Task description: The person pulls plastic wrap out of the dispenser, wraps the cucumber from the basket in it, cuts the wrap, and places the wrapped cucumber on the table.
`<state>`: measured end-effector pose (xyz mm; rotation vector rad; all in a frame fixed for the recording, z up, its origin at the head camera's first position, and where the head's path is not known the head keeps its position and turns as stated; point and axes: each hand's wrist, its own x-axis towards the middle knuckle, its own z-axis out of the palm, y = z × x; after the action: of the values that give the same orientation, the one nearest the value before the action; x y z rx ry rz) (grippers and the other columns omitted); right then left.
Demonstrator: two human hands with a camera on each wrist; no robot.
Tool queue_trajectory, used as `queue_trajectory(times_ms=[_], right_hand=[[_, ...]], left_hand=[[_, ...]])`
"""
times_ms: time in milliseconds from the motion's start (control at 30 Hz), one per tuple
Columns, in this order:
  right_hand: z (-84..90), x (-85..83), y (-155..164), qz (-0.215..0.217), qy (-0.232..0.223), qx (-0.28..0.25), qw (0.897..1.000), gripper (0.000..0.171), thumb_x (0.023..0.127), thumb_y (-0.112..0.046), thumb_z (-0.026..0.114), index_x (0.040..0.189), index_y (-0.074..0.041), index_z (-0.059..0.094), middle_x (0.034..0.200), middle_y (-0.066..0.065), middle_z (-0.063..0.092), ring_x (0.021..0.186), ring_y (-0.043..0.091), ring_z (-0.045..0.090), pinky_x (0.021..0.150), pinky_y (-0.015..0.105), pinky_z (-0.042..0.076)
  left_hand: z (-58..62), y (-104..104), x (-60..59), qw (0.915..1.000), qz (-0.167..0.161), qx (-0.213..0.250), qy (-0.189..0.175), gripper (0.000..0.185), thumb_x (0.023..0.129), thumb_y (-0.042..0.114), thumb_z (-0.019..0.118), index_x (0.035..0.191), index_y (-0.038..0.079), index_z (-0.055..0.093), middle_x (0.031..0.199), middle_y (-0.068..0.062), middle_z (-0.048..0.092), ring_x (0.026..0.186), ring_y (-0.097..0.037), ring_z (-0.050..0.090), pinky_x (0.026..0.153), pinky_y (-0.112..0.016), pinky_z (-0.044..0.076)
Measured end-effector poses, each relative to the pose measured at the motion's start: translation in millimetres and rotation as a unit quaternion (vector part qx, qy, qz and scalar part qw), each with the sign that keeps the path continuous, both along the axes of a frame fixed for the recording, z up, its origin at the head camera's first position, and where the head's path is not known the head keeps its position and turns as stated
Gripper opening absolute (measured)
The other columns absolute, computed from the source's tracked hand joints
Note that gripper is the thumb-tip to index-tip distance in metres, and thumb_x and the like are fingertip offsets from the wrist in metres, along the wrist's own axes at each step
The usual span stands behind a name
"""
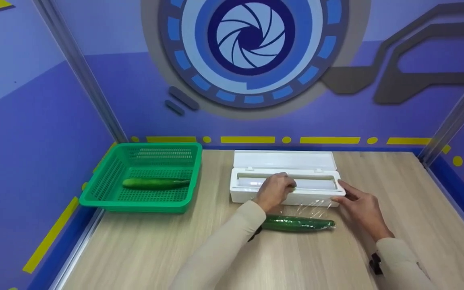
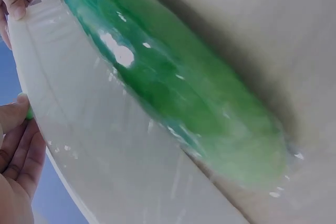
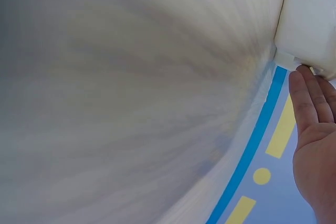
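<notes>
Glossy film-wrapped cucumber [image 1: 297, 223]; matt wood-grain table [image 1: 175, 249]; green plastic mesh basket [image 1: 107, 189]

Film-wrapped cucumber [image 1: 297, 223] flat on table; white film dispenser [image 1: 284, 187] just behind, open.

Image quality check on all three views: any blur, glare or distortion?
Head view: evenly lit, mostly sharp, wide-angle bending of the booth posts, soft shadows under the left hand and right hand. Left wrist view: glare spots on the film-wrapped cucumber, too close, soft focus. Right wrist view: table a blurred smear; only the fingers at the dispenser box read clearly.
</notes>
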<state>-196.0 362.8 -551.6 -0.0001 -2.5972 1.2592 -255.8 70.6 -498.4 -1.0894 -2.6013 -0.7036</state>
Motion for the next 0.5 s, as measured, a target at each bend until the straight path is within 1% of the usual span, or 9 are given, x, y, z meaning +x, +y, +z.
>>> queue_trajectory(times_ms=[100, 200, 333, 500], right_hand=[[0.1, -0.1, 0.8, 0.0, 0.0, 0.005, 1.0, 0.063, 0.093, -0.026, 0.085, 0.148, -0.008, 0.061, 0.143, 0.019, 0.06, 0.131, 0.037, 0.06, 0.089, 0.003, 0.04], [0.6, 0.2, 0.5, -0.002, -0.002, 0.008, 1.0, 0.063, 0.093, -0.027, 0.085, 0.148, -0.009, 0.061, 0.143, 0.019, 0.06, 0.132, 0.038, 0.059, 0.09, 0.003, 0.04], [1.6, 1.0, -0.2, -0.003, 0.003, 0.001, 1.0, 0.063, 0.092, -0.027, 0.085, 0.147, -0.008, 0.062, 0.14, 0.021, 0.062, 0.13, 0.036, 0.061, 0.086, 0.001, 0.038], [2.7, 1.5, -0.4, 0.0, 0.009, -0.009, 1.0, 0.063, 0.092, -0.026, 0.086, 0.147, -0.007, 0.062, 0.137, 0.022, 0.063, 0.127, 0.035, 0.062, 0.084, 0.0, 0.039]], left_hand=[[-0.1, -2.7, -1.0, 0.9999, -0.001, 0.007, -0.013, 0.008, 0.098, 0.008, 0.077, 0.104, 0.009, 0.083, 0.096, -0.002, 0.075, 0.091, -0.012, 0.07, 0.082, -0.016, 0.053], [0.0, -4.5, -1.6, 0.9998, -0.001, 0.004, -0.021, 0.008, 0.099, 0.008, 0.077, 0.105, 0.008, 0.082, 0.097, -0.002, 0.074, 0.092, -0.012, 0.07, 0.083, -0.017, 0.053], [0.0, -7.0, -2.0, 0.9997, -0.005, -0.001, -0.023, 0.007, 0.1, 0.008, 0.076, 0.105, 0.007, 0.081, 0.097, -0.003, 0.074, 0.092, -0.012, 0.07, 0.082, -0.017, 0.053], [-0.1, -10.4, -2.1, 0.9997, -0.008, 0.004, -0.023, 0.007, 0.1, 0.007, 0.076, 0.104, 0.006, 0.081, 0.097, -0.004, 0.073, 0.093, -0.013, 0.07, 0.082, -0.017, 0.054]])
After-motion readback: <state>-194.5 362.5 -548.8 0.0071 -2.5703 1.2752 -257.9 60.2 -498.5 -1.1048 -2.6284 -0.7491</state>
